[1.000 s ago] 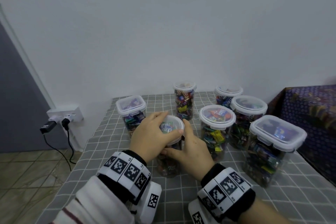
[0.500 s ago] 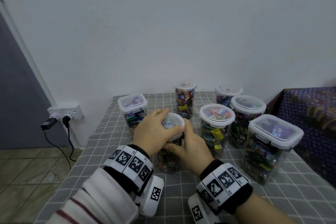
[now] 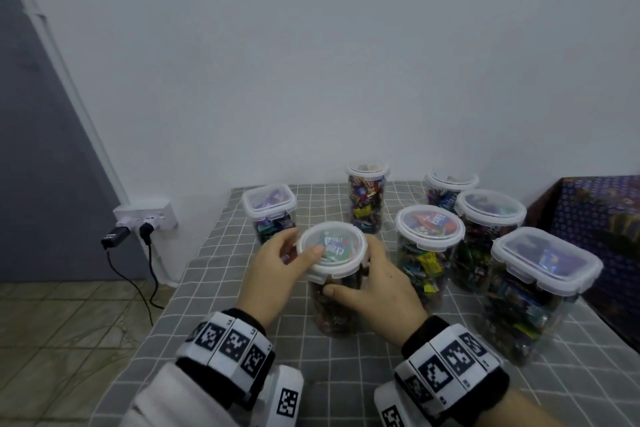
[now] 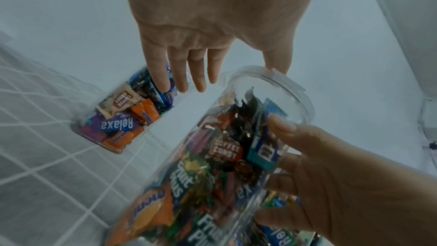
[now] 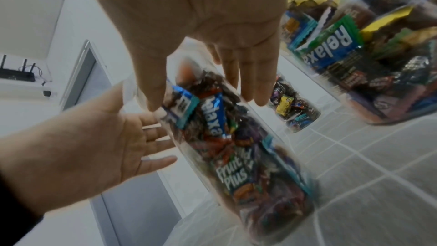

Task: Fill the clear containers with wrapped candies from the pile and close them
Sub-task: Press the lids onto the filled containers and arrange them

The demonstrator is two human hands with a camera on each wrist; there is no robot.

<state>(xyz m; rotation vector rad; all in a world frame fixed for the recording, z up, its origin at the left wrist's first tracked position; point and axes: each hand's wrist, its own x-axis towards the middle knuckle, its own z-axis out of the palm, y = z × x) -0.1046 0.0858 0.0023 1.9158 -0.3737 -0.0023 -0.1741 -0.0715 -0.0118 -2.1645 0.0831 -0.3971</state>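
Note:
A round clear container packed with wrapped candies stands on the grey checked tablecloth, and its white lid is on top. My left hand is at its left with the fingers straight; the thumb rests on the lid's rim. In the left wrist view that thumb touches the lid edge while the fingers reach past the container. My right hand holds the container's body, thumb in front and fingers behind. The right wrist view shows this grip on the container. No loose candy pile is in view.
Several other lidded containers of candies stand around: a square one behind left, a tall round one behind, a round one close on the right, a large rectangular one far right. A wall socket is left of the table.
My left hand has slid off the top of the lid to the left, so most of the lid now shows. The right hand still holds the container's side.

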